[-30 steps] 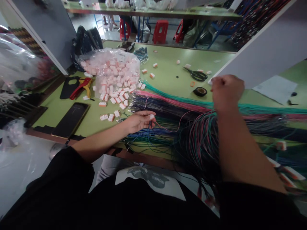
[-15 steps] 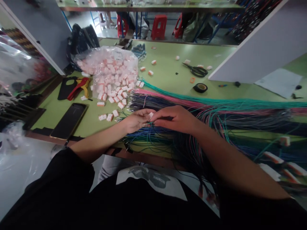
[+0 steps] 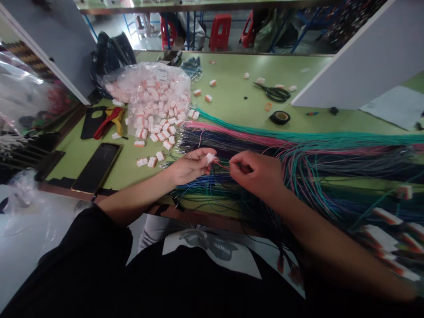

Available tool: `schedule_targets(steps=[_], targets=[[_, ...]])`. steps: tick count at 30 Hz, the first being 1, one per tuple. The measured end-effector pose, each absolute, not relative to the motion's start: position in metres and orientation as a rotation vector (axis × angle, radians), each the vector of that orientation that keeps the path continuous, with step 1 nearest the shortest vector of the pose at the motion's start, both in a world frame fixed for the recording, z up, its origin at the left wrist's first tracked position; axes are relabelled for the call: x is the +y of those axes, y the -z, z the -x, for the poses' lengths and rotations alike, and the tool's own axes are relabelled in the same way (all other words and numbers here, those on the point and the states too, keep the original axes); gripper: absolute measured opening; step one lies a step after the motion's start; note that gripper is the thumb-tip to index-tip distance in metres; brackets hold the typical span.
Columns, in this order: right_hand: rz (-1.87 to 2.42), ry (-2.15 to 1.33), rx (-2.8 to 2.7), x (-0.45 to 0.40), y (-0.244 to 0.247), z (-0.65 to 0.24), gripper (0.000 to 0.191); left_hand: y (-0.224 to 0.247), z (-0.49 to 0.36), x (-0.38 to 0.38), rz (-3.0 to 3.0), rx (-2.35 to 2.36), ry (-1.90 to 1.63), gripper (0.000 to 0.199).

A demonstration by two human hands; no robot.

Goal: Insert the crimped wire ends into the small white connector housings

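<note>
Between the thumb and fingers of my left hand is a small white and orange connector housing, with wires trailing from its right side. My right hand is a short way to the right, thumb and forefinger pinched on a thin reddish wire that runs to the housing. Below and behind both hands lie bundles of long wires: blue ones, dark ones, pink ones and green ones. Their bare metal ends point left.
A clear bag spills connector housings at the back left. Red-and-yellow pliers and a phone lie left. Scissors and black tape lie beyond the wires. Finished-looking connectors hang at the right, near my forearm.
My right hand has moved right, away from the connector housing, and now pinches a wire. The housing shows more plainly in my left hand, which has stayed in place.
</note>
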State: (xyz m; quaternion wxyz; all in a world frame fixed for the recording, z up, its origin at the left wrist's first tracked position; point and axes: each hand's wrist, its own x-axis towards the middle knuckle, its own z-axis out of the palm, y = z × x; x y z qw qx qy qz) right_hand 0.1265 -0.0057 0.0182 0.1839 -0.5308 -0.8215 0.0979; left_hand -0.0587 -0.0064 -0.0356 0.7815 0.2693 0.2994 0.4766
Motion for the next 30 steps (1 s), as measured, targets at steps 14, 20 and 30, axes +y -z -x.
schedule_targets(steps=[14, 20, 30], targets=[[1.617, -0.04, -2.425, -0.005, -0.019, -0.118, 0.026, 0.038, 0.058, -0.007, -0.591, 0.659, -1.03, 0.019], [1.626, -0.025, -2.348, -0.008, -0.015, -0.116, 0.028, 0.038, 0.055, -0.009, -0.595, 0.634, -1.045, 0.019], [1.64, -0.103, -2.288, -0.01, -0.017, -0.117, 0.026, 0.041, 0.054, -0.01, -0.569, 0.628, -1.045, 0.021]])
